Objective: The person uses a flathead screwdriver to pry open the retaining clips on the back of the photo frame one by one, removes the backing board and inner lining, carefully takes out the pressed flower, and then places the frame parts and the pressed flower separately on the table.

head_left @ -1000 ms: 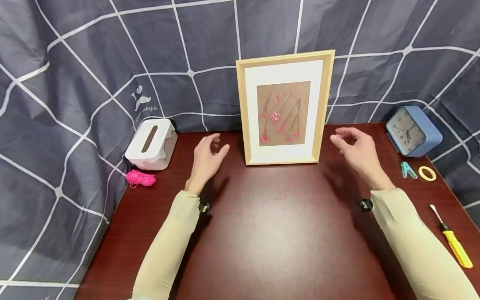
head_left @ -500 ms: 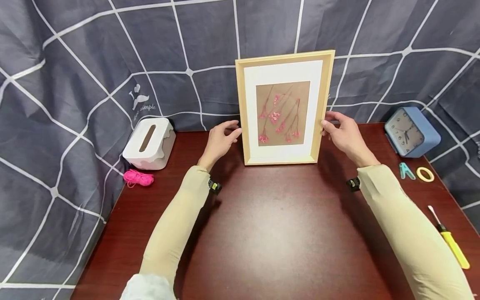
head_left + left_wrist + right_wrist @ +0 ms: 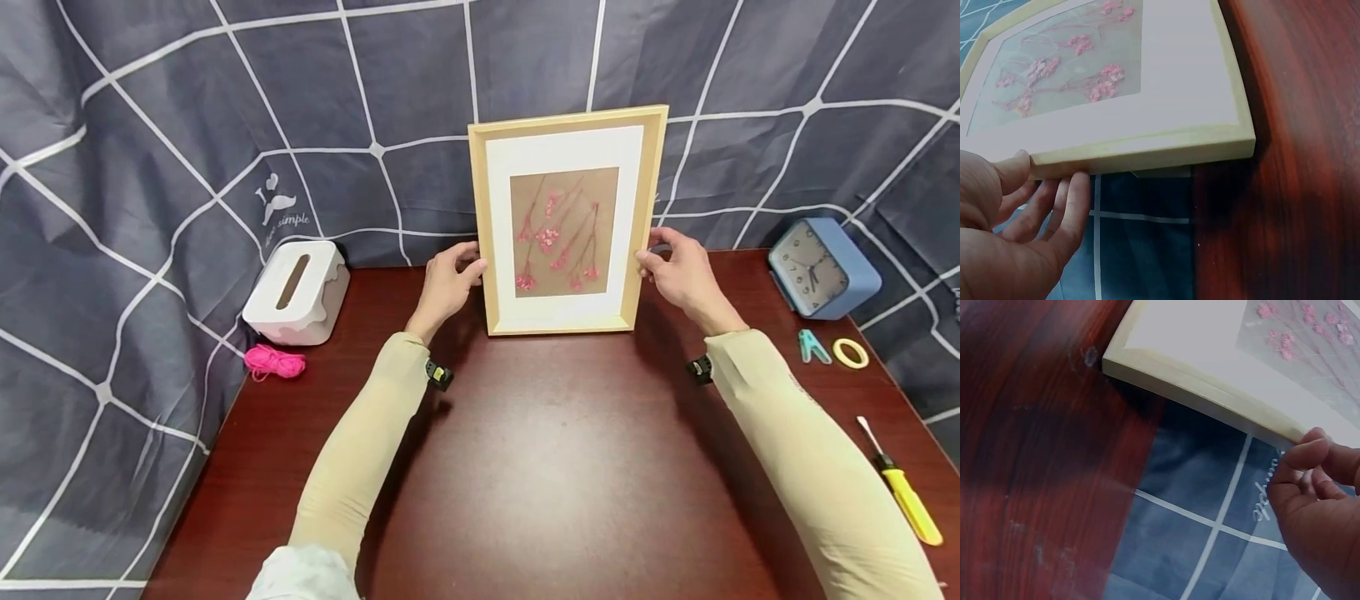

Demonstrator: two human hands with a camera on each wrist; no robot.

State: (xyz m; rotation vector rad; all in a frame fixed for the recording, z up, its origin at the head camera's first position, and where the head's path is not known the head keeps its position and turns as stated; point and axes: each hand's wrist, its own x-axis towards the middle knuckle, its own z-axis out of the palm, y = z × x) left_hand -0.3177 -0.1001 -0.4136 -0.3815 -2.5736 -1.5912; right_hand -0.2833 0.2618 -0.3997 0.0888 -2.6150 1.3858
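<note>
We count one picture frame [image 3: 566, 218], one clock [image 3: 822, 268], one tissue box [image 3: 296, 292], one pink string [image 3: 275, 362], one screwdriver [image 3: 903, 493], one tape ring [image 3: 848, 352], one clip [image 3: 812, 345].

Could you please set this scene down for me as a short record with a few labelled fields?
Surface: dark red-brown table against a grey checked cloth backdrop
Held thing: picture frame, upright, pink dried flowers inside
Left hand: grips the frame's left edge
Right hand: grips the frame's right edge
Left side: white tissue box, pink cord
Right side: blue clock, yellow screwdriver
</note>
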